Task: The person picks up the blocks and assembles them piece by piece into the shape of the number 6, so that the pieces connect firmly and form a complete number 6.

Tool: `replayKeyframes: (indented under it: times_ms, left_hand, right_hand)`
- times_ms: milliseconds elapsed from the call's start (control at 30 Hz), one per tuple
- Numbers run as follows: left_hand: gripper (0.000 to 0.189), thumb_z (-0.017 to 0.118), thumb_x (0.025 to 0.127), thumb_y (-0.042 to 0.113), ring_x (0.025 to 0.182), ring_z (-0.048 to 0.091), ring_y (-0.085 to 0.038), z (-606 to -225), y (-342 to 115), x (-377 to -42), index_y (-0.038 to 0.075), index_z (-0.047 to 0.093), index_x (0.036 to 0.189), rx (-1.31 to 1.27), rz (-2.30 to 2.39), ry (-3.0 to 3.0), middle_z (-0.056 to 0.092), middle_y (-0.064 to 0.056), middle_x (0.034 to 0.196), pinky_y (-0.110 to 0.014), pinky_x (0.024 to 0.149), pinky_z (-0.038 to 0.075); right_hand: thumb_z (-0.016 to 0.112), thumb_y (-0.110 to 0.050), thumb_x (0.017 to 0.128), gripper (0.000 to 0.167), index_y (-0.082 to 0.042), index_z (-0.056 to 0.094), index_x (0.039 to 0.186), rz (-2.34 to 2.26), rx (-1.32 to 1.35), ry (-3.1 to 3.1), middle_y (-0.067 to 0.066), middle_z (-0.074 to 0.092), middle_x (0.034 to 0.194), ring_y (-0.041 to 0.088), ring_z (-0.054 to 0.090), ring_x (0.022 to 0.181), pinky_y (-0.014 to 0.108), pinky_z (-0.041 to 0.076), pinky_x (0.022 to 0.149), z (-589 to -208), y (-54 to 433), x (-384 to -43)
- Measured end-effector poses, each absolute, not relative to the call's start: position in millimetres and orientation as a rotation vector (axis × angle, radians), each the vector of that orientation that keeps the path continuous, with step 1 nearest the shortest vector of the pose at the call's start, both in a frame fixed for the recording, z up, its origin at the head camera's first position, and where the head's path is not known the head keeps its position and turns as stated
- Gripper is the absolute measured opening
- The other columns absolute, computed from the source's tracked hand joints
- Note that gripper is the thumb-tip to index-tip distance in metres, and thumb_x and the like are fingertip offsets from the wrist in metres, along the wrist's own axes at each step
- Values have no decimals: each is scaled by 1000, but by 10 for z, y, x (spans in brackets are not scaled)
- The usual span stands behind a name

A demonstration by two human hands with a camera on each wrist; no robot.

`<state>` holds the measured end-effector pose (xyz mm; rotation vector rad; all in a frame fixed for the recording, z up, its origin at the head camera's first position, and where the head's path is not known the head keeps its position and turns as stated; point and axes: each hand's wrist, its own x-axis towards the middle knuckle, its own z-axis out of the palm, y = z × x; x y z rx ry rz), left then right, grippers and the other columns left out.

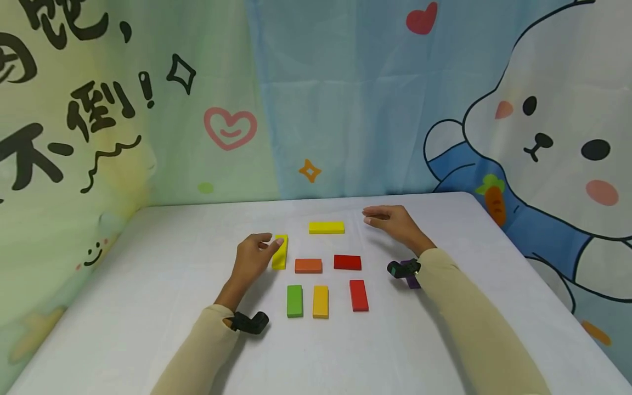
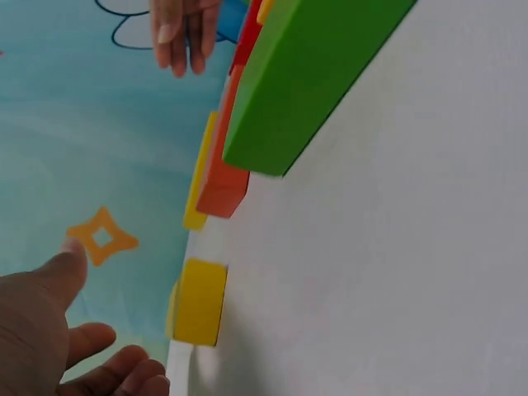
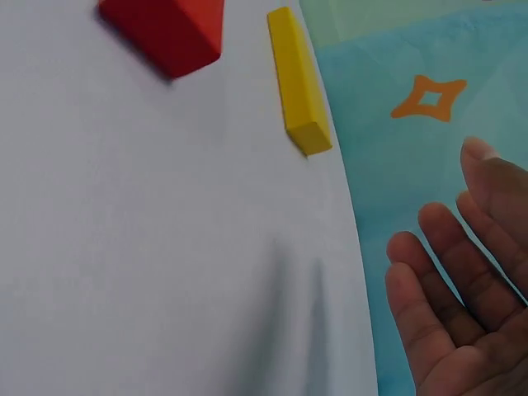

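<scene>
My left hand (image 1: pixel 252 260) hovers beside a yellow block (image 1: pixel 281 257), its thumb overlapping the block in the head view. In the left wrist view a gap shows between the fingers (image 2: pixel 95 337) and that yellow block (image 2: pixel 200 303), and nothing is held. To the right of another yellow block (image 1: pixel 326 227), which lies crosswise at the back, my right hand (image 1: pixel 395 225) is raised over the table. Its fingers (image 3: pixel 437 309) are loosely bent and hold nothing in the right wrist view. An orange block (image 1: pixel 308 266) and a red block (image 1: pixel 348 262) lie between the hands.
Nearer the front lie a green block (image 1: pixel 294 301), an amber block (image 1: pixel 320 302) and a second red block (image 1: pixel 359 295). A purple block (image 1: pixel 412 282) is partly hidden under the right wrist. A printed curtain (image 1: pixel 340 137) hangs behind the white table (image 1: pixel 345 356).
</scene>
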<state>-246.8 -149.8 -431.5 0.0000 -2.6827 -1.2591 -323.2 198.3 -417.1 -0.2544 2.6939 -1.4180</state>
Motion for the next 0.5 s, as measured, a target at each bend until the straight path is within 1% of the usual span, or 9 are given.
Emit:
replayKeyframes:
  times_ms: [167,400,500]
  left_hand:
    - [49,74,87,29,99,63,-29,-4377,-1447,-2460,-5,65,121,69,-1319,-2656,65,-18,115,-38,75,56]
    - [53,79,83,25,101,63,-31,-4469,-1394,-2448,-8,64,121,83,-1359,-2650,63,-20,115,-40,83,54]
    - [53,80,82,24,100,63,-31,-4471,-1380,-2435,-9,64,120,91,-1360,-2637,63,-21,114,-42,84,53]
  right_hand:
    - [68,-31,92,40,-16,65,129,-1442,-230,2646,4,62,130,24,52,123,44,40,103,-4178,1864,-3286]
    - [69,-31,92,39,-17,65,128,-1430,-226,2607,3,63,128,23,53,121,43,40,104,-4178,1758,-3342]
    - [68,-30,93,38,-18,66,128,-1398,-222,2603,3,62,128,22,52,121,43,40,104,-4188,1733,-3368]
